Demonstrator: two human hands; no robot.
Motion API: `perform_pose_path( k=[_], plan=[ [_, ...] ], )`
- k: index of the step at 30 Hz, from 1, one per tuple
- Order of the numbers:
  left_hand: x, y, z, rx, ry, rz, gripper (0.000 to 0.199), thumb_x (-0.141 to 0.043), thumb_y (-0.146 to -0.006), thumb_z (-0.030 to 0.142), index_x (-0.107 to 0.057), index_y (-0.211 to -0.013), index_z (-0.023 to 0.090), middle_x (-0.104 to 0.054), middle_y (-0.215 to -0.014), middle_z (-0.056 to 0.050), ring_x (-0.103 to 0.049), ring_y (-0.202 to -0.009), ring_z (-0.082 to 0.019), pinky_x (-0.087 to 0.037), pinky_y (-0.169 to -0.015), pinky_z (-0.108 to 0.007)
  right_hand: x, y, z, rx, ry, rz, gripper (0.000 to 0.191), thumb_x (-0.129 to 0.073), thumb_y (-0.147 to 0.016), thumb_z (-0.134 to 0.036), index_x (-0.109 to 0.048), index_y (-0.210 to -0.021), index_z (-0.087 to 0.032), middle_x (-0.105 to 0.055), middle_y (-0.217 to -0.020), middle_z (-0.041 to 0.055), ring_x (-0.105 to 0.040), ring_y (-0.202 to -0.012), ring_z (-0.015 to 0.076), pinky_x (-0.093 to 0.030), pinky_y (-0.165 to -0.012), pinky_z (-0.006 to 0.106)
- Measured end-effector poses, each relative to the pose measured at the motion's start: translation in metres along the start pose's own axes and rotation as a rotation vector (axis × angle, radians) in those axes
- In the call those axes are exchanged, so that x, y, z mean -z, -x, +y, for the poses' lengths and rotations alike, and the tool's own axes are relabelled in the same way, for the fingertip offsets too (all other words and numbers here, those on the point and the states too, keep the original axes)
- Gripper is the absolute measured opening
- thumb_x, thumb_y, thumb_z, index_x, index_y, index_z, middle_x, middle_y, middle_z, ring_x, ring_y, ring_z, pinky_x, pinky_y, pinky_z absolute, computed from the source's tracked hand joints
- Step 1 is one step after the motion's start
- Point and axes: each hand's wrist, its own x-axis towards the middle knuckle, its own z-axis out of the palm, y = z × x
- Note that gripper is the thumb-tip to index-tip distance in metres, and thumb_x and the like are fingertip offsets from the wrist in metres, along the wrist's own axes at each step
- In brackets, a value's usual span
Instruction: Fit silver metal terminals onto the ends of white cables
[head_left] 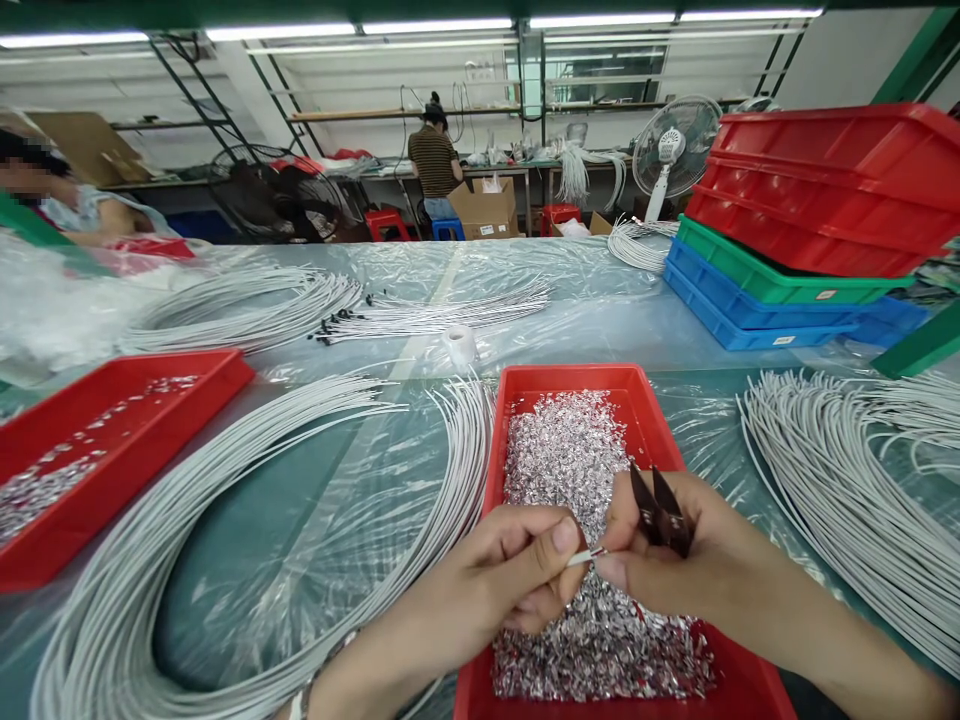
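A: Where's the cable point(577, 559), and what are the hands doing?

B: Its end is above the middle tray point(570, 373). The left hand point(517, 570) is closed in a pinch just behind the tip. The right hand point(701, 545) has thumb and forefinger together at the thin wires point(598, 551) there, with snips point(660, 515) tucked in its grasp, blades parted and pointing far.

A: How would you do this well?

B: I'd grip close to the tip so it can't bend, handle the wires gently, and mind those blades.

A: And the containers?

B: The middle tray has a thick heap of silvery scraps point(566, 445), flecked with red. The left tray point(142, 490) has a thinner scatter. Far right, red, green and blue bins point(817, 190) stand stacked on the worktop point(247, 540); I can't tell what's inside.
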Motion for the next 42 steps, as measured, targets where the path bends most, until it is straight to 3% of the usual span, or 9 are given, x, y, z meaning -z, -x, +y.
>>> perform_pose_path(
  k=[9, 15, 19, 24, 29, 34, 38, 42],
  plan=[
    [0.0037, 0.0010, 0.0009, -0.055, -0.133, 0.044, 0.040, -0.054, -0.092, 0.043, -0.052, -0.065, 0.015, -0.037, -0.055, 0.007, -0.024, -0.047, -0.005, -0.018, -0.044, -0.022, -0.0021, 0.0037, -0.0053, 0.066, 0.229, 0.038, 0.010, -0.064, -0.086, -0.022, -0.057, -0.080, -0.020, -0.030, -0.059, -0.0079, -0.026, -0.051, 0.0085, -0.021, -0.045, 0.021],
    [0.0048, 0.0000, -0.0001, -0.065, -0.055, 0.010, 0.037, -0.055, -0.092, 0.041, -0.051, -0.066, 0.015, -0.031, -0.051, 0.008, -0.021, -0.045, -0.005, -0.014, -0.044, -0.023, -0.0024, 0.0054, -0.0065, 0.164, 0.383, 0.093, 0.006, -0.060, -0.088, -0.019, -0.064, -0.085, -0.024, -0.032, -0.061, -0.0064, -0.029, -0.053, 0.0095, -0.022, -0.046, 0.021],
    [0.0034, 0.0011, -0.0008, -0.067, -0.105, 0.021, 0.036, -0.053, -0.094, 0.041, -0.052, -0.068, 0.015, -0.036, -0.054, 0.007, -0.025, -0.047, -0.005, -0.018, -0.045, -0.023, -0.0014, 0.0044, -0.0046, 0.150, 0.329, 0.073, 0.008, -0.061, -0.088, -0.019, -0.063, -0.080, -0.022, -0.030, -0.059, -0.0071, -0.026, -0.051, 0.0088, -0.021, -0.045, 0.022],
    [0.0002, 0.0036, -0.0014, -0.155, -0.128, -0.040, 0.022, -0.057, -0.092, 0.039, -0.049, -0.089, 0.019, -0.030, -0.057, 0.009, -0.021, -0.048, -0.006, -0.015, -0.043, -0.021, -0.0020, 0.0023, -0.0052, 0.144, 0.250, 0.102, 0.008, -0.060, -0.087, -0.020, -0.062, -0.079, -0.021, -0.031, -0.058, -0.0072, -0.025, -0.051, 0.0087, -0.019, -0.045, 0.022],
    [-0.0041, 0.0040, -0.0029, -0.244, -0.236, 0.078, 0.023, -0.056, -0.093, 0.035, -0.047, -0.080, 0.018, -0.038, -0.063, 0.007, -0.031, -0.053, -0.005, -0.024, -0.046, -0.019, -0.0038, 0.0046, -0.0066, 0.158, 0.282, 0.121, 0.009, -0.060, -0.085, -0.019, -0.060, -0.076, -0.020, -0.032, -0.059, -0.0069, -0.027, -0.051, 0.0084, -0.020, -0.045, 0.021],
    [-0.0011, 0.0013, -0.0063, -0.252, -0.202, 0.016, 0.021, -0.051, -0.096, 0.033, -0.046, -0.082, 0.019, -0.051, -0.056, 0.006, -0.033, -0.044, -0.003, -0.025, -0.042, -0.016, -0.0046, 0.0056, -0.0040, 0.144, 0.277, 0.134, 0.008, -0.058, -0.085, -0.020, -0.058, -0.076, -0.020, -0.032, -0.058, -0.0070, -0.027, -0.051, 0.0085, -0.021, -0.045, 0.020],
    [0.0019, -0.0001, -0.0071, -0.257, -0.138, -0.013, 0.022, -0.050, -0.096, 0.035, -0.047, -0.082, 0.018, -0.055, -0.054, 0.005, -0.029, -0.039, -0.002, -0.019, -0.037, -0.015, -0.0059, 0.0033, -0.0018, 0.162, 0.294, 0.167, 0.008, -0.059, -0.085, -0.022, -0.059, -0.077, -0.020, -0.033, -0.059, -0.0066, -0.029, -0.052, 0.0089, -0.023, -0.046, 0.020],
    [0.0024, 0.0000, -0.0060, -0.250, -0.125, -0.001, 0.023, -0.051, -0.096, 0.036, -0.052, -0.084, 0.017, -0.056, -0.053, 0.004, -0.035, -0.039, -0.002, -0.021, -0.037, -0.016, -0.0038, 0.0030, -0.0050, 0.198, 0.364, 0.207, 0.010, -0.058, -0.086, -0.025, -0.060, -0.078, -0.021, -0.033, -0.059, -0.0064, -0.029, -0.052, 0.0094, -0.024, -0.046, 0.020]
  ],
)
